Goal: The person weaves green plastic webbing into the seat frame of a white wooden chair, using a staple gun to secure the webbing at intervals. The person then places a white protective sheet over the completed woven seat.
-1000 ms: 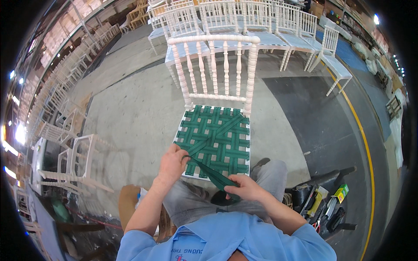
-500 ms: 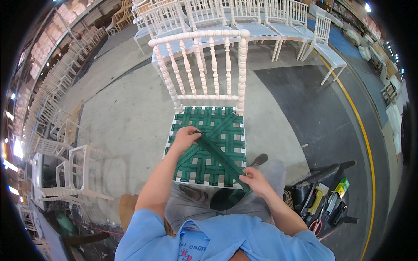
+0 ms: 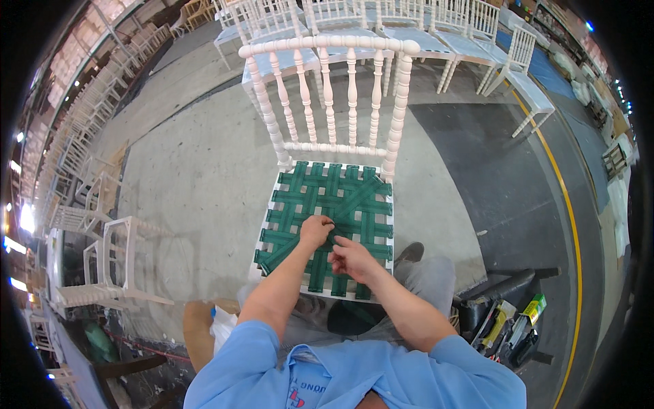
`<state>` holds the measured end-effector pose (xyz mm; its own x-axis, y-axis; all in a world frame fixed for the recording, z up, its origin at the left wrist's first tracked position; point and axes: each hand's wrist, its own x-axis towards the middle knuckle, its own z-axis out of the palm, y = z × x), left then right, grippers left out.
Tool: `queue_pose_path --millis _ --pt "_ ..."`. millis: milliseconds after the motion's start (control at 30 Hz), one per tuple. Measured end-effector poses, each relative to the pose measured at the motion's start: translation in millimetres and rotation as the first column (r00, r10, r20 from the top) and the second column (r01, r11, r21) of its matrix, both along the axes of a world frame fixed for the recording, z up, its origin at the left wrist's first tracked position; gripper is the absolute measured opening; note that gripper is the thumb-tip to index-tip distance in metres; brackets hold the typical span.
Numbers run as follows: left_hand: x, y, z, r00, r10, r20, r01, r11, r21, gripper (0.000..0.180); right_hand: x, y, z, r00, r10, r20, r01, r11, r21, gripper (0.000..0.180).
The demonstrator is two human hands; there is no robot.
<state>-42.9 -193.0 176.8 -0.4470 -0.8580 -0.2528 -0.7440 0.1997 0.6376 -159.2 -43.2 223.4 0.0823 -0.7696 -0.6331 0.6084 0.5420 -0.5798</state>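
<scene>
A white chair (image 3: pixel 330 42) with a turned-spindle back stands before me. Its seat frame is crossed by woven green webbing (image 3: pixel 334 178). One diagonal green strap (image 3: pixel 361 194) comes from the far right corner towards the middle, and another piece slants at the near left. Over the seat's middle, my left hand (image 3: pixel 316 232) is closed in a pinch on a dark green webbing strap. Just right of it and slightly nearer, my right hand (image 3: pixel 351 260) has its fingers curled beside the strap. What lies in those fingers is hidden.
To the right, a dark stool-like stand (image 3: pixel 473 313) carries hand tools, scissors and a yellow-green box (image 3: pixel 535 309). White chairs (image 3: pixel 415 42) line the far side. Unfinished chair frames (image 3: pixel 129 259) stand at the left. A yellow line (image 3: pixel 571 218) runs along the floor at right.
My right hand has moved from the seat's near right edge to the middle, beside my left. The left has come nearer and rightward. The long loose strap no longer stretches between them.
</scene>
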Motion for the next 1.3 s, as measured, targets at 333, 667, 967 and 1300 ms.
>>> queue_pose_path --millis 333,667,967,1300 --pt "6.6 -41.4 -3.6 0.970 0.108 0.219 -0.111 0.994 0.001 0.036 37.1 -82.2 -59.9 0.683 -0.505 0.528 0.382 0.863 0.331 0.037" --pt "-42.0 -98.7 15.5 0.781 -0.398 0.480 -0.066 0.713 0.698 0.033 18.8 -106.3 -81.9 0.377 -0.524 0.764 0.352 0.844 0.404 0.051" --pt "-45.7 -89.9 24.6 0.843 -0.245 0.478 -0.060 0.841 0.538 0.036 9.1 -105.7 -86.5 0.323 -0.479 0.816 0.317 0.867 0.384 0.051" --pt "60.1 -133.6 92.0 0.934 0.350 0.072 -0.295 0.868 -0.399 0.034 -37.7 9.9 -21.1 0.828 -0.216 -0.518 0.094 0.963 -0.251 0.061"
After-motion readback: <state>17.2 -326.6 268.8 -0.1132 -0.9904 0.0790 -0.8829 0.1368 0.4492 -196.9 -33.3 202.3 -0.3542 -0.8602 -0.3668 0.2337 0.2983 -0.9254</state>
